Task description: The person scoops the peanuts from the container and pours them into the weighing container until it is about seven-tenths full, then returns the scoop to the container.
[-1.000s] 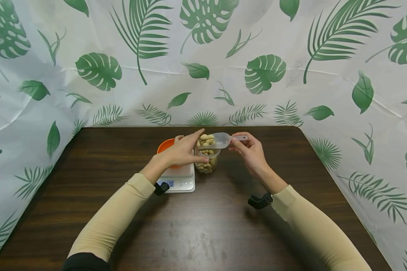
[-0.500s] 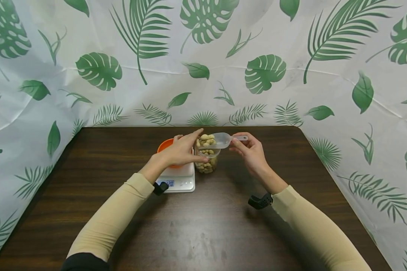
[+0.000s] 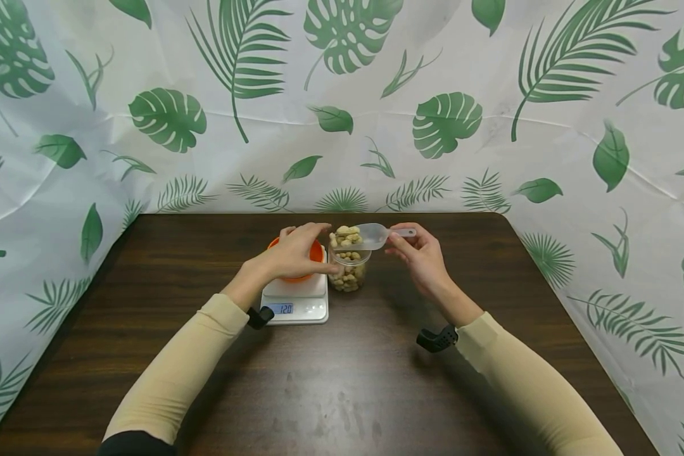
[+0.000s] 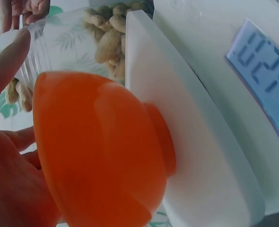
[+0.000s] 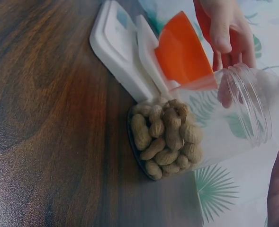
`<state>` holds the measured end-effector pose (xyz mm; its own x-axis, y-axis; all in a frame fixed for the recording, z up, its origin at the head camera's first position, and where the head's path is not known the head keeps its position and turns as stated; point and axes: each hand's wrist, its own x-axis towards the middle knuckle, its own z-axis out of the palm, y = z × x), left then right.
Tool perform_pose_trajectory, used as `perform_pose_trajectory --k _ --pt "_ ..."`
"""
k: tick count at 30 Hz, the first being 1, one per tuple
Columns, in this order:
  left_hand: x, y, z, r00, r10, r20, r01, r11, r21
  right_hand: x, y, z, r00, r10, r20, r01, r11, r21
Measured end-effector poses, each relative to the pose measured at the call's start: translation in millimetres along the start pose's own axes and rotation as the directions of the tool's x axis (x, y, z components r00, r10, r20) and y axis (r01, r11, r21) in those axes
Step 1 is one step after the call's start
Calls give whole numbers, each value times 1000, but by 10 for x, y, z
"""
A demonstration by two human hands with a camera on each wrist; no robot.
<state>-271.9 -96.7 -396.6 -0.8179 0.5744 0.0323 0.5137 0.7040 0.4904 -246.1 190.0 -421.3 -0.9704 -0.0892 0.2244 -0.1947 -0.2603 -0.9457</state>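
My right hand (image 3: 418, 253) pinches the handle of a clear plastic scoop (image 3: 373, 235) between thumb and fingers. Peanuts (image 3: 346, 235) fill the scoop's bowl, which is over the mouth of a clear jar (image 5: 215, 123). More peanuts (image 5: 165, 137) lie in the jar's lower part. With fingers and thumb spread, my left hand (image 3: 293, 254) hovers over an orange bowl (image 4: 96, 146), its thumb tip close to the jar's rim. The bowl sits on the platform of a white kitchen scale (image 3: 310, 311), directly left of the jar.
The scale's lit display (image 4: 262, 71) shows the digits 1, 2 and 0. All stand near the back of a dark wooden table (image 3: 330, 392). Behind it hangs a white cloth (image 3: 365, 171) printed with green leaves.
My left hand has come away from the jar, leftward over the orange bowl, and more of the display shows. The right hand and the filled scoop stay in place.
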Motion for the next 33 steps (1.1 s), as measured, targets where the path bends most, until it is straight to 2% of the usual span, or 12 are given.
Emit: perform_pose_trajectory --k 6,14,24,33 --pt "-111 -83 -44 999 -30 -42 29 999 -21 0 5 8 1000 -3 -1 3 1000 1" --pt "-286 -227 -137 996 -61 -62 56 996 -70 -4 19 18 1000 1 -7 -1 1000 16" --pt "-486 -394 -194 992 -123 -10 121 987 -109 0 27 26 1000 5 -14 -4 999 40" --pt "-525 -435 -198 991 -132 0 131 985 -113 4 35 22 1000 4 -12 -3 999 52"
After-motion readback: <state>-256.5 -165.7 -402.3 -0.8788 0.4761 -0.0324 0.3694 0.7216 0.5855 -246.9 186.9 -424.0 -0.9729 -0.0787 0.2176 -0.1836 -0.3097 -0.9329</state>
